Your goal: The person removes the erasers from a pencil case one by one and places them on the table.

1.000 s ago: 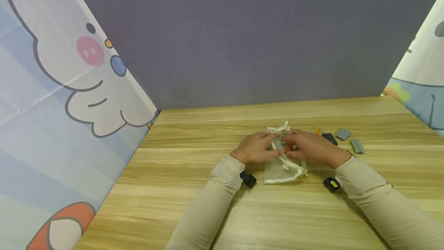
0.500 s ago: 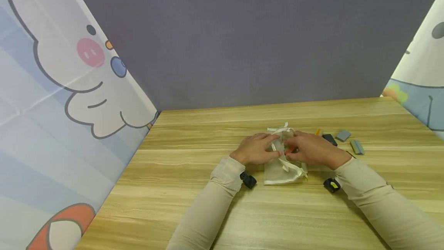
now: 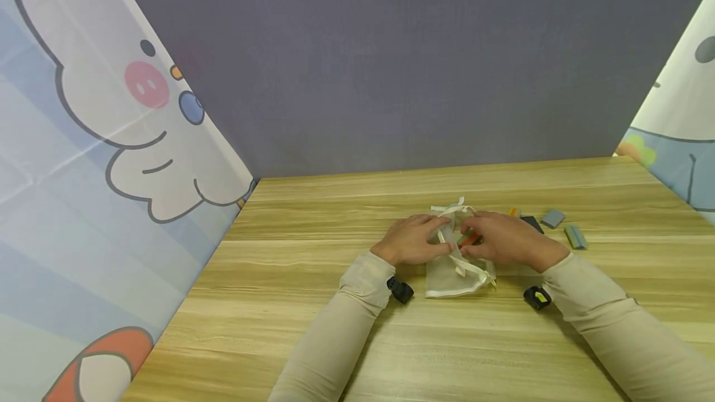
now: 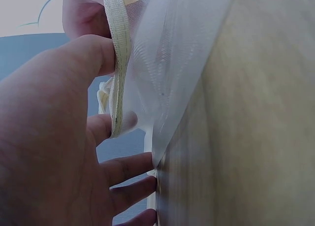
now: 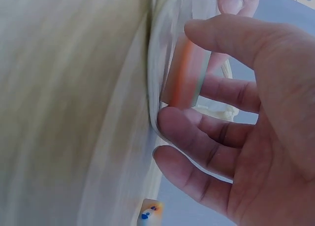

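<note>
A white mesh bag (image 3: 444, 281) with pale edging lies on the wooden table, its mouth spread toward the right. My left hand (image 3: 413, 241) is at the mouth's left side. In the left wrist view its thumb and index finger reach past the edging, apart from each other, and one fingertip shows through the mesh. My right hand (image 3: 505, 237) is at the opposite side, with fingers in the mouth. The right wrist view shows it holding a striped orange and green eraser (image 5: 183, 80) between thumb and fingers. The bag's lower right part is partly hidden under this hand.
Right of the bag lie an orange-topped piece (image 3: 514, 211), a black block (image 3: 532, 223), a grey block (image 3: 553, 218) and a blue-green block (image 3: 576, 237). A grey panel (image 3: 391, 67) stands along the table's (image 3: 279, 303) back edge. Cartoon-printed cloth (image 3: 84, 172) hangs at the left.
The orange eraser has turned from nearly upright to slanted in my right fingers, and the right hand has shifted slightly. My left hand and the bag stay nearly in place.
</note>
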The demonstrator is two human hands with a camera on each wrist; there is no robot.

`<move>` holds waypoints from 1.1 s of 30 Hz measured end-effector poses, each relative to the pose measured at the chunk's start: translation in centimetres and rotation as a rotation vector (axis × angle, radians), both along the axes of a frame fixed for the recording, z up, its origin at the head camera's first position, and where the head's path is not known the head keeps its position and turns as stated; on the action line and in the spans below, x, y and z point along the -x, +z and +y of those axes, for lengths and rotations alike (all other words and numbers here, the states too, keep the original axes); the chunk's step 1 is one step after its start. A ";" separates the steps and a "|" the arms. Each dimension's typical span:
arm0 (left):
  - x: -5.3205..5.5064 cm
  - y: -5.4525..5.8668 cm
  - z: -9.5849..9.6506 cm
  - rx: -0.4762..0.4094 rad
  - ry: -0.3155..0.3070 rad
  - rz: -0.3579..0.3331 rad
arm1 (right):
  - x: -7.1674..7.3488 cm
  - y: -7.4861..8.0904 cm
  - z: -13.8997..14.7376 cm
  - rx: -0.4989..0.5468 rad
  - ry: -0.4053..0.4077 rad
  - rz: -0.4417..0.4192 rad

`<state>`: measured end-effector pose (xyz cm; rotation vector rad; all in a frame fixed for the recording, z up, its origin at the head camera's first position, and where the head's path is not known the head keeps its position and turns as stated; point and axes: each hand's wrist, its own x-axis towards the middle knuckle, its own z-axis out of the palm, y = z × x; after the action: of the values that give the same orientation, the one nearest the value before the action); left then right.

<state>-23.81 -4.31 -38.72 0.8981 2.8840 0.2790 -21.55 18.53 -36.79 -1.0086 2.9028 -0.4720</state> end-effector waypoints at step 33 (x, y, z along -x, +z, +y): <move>0.0 0.0 -0.1 -0.008 -0.004 0.004 | 0.6 1.9 2.7 0.112 -0.131 0.089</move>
<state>-23.80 -4.39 -38.70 0.9065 2.8863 0.2895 -22.12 21.25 -34.86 -0.8768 3.0661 -0.6177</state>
